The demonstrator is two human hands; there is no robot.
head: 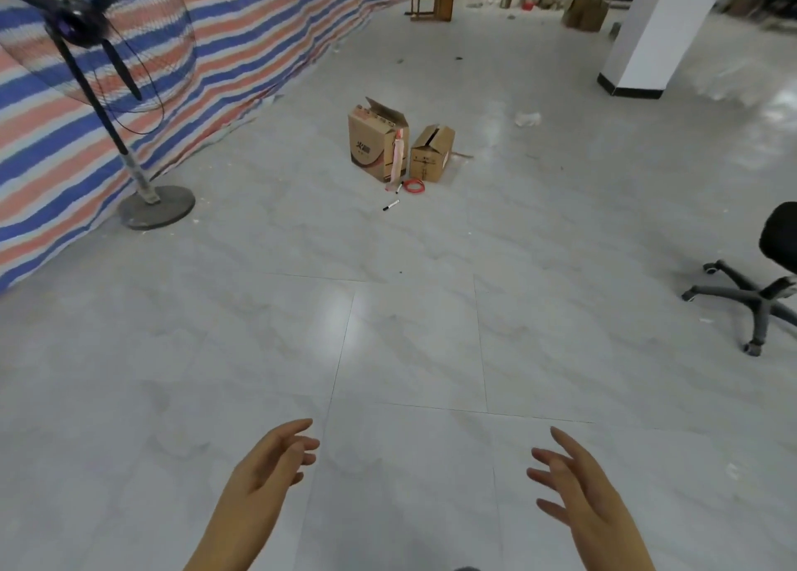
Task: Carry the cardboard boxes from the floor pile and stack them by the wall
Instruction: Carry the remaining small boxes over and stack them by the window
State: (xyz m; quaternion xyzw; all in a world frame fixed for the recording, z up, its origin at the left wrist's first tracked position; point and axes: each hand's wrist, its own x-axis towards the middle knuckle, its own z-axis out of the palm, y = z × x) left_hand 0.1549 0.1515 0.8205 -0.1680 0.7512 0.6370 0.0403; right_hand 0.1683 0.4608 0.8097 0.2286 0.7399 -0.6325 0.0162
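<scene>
Two cardboard boxes (378,143) (432,153) (flaps open) stand touching; two markers (391,205) (399,187) nearby.

We see glossy marbled floor tiles (409,346), matt brown cardboard boxes (379,143), woven plastic striped tarp (258,35), metal fan stand (108,126).

standing fan (86,31), office chair (759,285), marker (391,205)

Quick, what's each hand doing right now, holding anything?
Left hand: open, fingers relaxed, holding nothing.
Right hand: open, fingers spread, holding nothing.
</scene>
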